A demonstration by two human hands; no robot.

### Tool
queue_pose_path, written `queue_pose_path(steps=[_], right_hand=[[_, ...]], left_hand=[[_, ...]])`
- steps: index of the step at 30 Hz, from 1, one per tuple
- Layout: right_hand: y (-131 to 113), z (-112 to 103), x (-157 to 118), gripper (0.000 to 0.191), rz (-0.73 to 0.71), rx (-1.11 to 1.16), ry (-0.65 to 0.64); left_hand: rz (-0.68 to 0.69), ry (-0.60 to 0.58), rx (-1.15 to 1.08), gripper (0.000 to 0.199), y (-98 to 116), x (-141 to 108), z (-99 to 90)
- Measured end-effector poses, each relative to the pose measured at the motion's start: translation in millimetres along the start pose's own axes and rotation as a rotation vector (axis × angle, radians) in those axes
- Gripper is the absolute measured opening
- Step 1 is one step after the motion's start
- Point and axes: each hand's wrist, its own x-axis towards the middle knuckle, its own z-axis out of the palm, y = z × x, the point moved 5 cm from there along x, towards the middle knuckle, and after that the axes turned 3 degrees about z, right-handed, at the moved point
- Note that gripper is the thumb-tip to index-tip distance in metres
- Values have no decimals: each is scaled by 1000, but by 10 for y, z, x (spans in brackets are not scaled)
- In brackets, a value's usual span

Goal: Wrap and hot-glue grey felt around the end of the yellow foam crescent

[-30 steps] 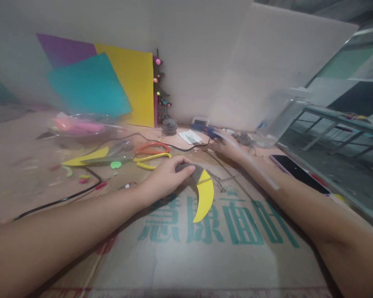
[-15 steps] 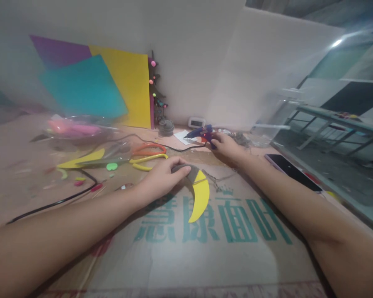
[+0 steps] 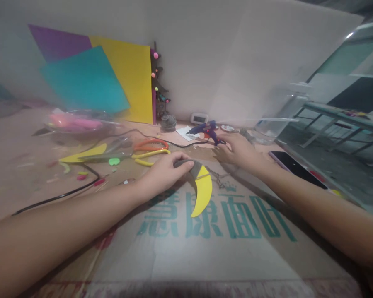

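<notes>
My left hand (image 3: pixel 166 171) pinches a yellow crescent-shaped cutout (image 3: pixel 204 192) by its upper end, which is wrapped in grey-brown cord. The crescent's bare yellow tip curves down over the cardboard. Loose cord (image 3: pixel 217 179) trails to the right of it. Farther back, my right hand (image 3: pixel 238 151) has its fingers spread beside the handle of a dark blue glue gun (image 3: pixel 207 131) with a small red light. Whether a fingertip touches the handle I cannot tell. The gun's nozzle points left above a white paper (image 3: pixel 186 133).
Scissors (image 3: pixel 151 154) with orange and yellow handles lie left of centre beside a black cable (image 3: pixel 71 192). Coloured sheets (image 3: pixel 83 82) and a small decorated tree (image 3: pixel 161 97) lean at the wall. A phone (image 3: pixel 298 169) lies at the right edge. Printed cardboard (image 3: pixel 186 256) covers the front.
My right hand has let go of the glue gun's handle and drawn back slightly right, fingers spreading. My left hand keeps the crescent in about the same place. The view has shifted slightly.
</notes>
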Motion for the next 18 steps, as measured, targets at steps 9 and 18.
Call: queue_pose_path(steps=[9,18], right_hand=[[-449,130,-634,59,175,704,-531],[-27,-148,-512,48,12,333,-942]], left_hand=[[-70,6,8,30,29,-13,-28],[-187,-21,-131,26,3,-27,-54]])
